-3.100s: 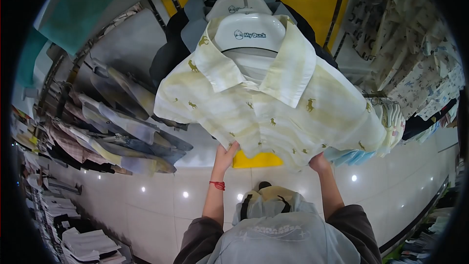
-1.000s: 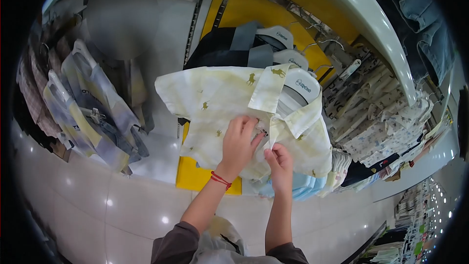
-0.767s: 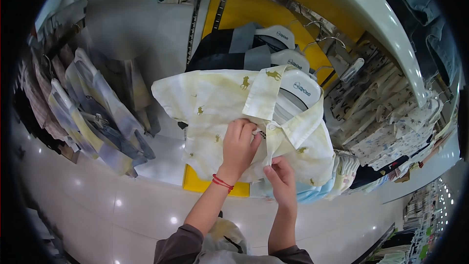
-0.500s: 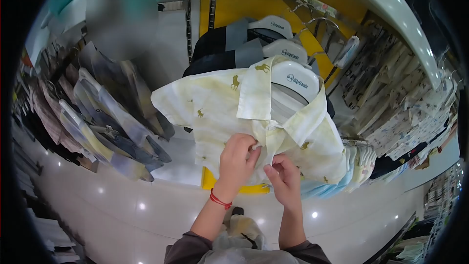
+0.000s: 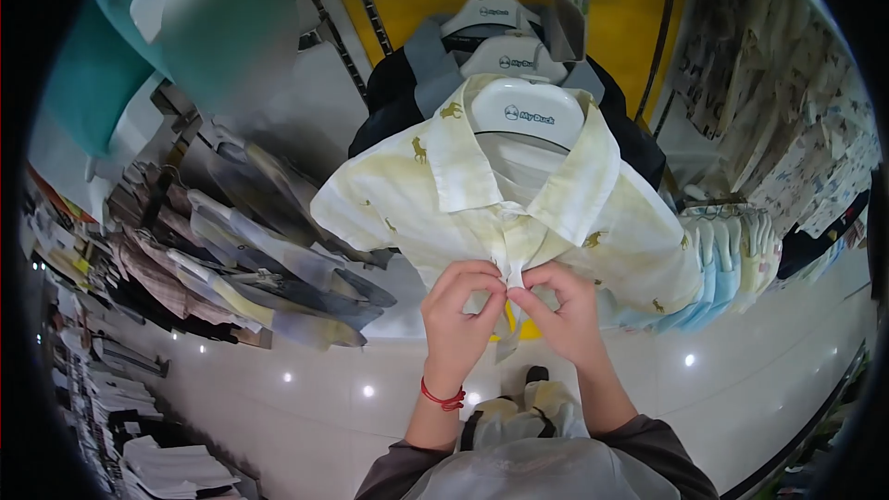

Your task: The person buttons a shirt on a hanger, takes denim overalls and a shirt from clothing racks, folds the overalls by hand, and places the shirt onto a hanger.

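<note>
From my remote seat I saw the pale yellow shirt (image 5: pixel 519 222) on a white hanger (image 5: pixel 524 100), hanging just before some dark garments (image 5: pixel 384 111). The left hand (image 5: pixel 468 310) and the right hand (image 5: pixel 563 310) were both pinching its front edge btwn. thumb and forefinger, w/ the tips almost meeting. If there was a button under them, I could not tell.

The main risk, in my opinion, was too strong pull — the cloth looked light, so it could crease or strain, or the hanger could swing, bc. nothing firm backed the front. Also a slipping fingertip could lose the edge.

Below was the glossy tiled floor (image 5: pixel 324 431) w/ lamp reflections; behind, a yellow panel (image 5: pixel 613 14). On left hung a row of greyish clothes (image 5: pixel 278 231), on right patterned garments (image 5: pixel 764 134).
</note>
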Tool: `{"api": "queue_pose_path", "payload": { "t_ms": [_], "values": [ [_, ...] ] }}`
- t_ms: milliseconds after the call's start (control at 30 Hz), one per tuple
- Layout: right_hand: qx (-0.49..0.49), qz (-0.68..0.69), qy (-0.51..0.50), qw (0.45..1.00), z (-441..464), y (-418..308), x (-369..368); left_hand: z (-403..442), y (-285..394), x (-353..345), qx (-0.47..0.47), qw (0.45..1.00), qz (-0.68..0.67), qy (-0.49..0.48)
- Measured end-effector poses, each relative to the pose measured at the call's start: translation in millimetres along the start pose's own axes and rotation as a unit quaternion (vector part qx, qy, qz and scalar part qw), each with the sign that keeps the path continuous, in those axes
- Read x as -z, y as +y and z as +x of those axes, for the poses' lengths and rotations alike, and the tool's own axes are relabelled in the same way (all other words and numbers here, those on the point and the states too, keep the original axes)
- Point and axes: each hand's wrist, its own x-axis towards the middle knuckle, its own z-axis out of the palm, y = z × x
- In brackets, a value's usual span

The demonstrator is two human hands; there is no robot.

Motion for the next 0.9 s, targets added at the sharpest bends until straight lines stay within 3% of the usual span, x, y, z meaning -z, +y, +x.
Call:
{"api": "queue_pose_path", "payload": {
  "t_ms": [167, 267, 533, 900],
  "values": [
    [0.012, 0.016, 0.011, 1.000, 1.8, 4.1, 4.6, -4.0, 0.2, -0.4, 0.012, 1.000, -0.019, -0.008],
    [0.013, 0.021, 0.012, 1.000, 2.8, 1.7, 7.9, -3.7, 5.2, -1.1, 0.064, 0.993, -0.094, -0.022],
    [0.066, 0.040, -0.026, 0.997, 6.8, -2.5, 17.4, -1.9, 12.9, -2.1, 0.061, 0.992, -0.108, -0.017],
    [0.165, -0.109, 0.044, 0.979, 7.5, -2.0, 14.9, -5.3, 7.3, -12.1, 0.051, 0.996, -0.069, 0.004]
  ]
}}
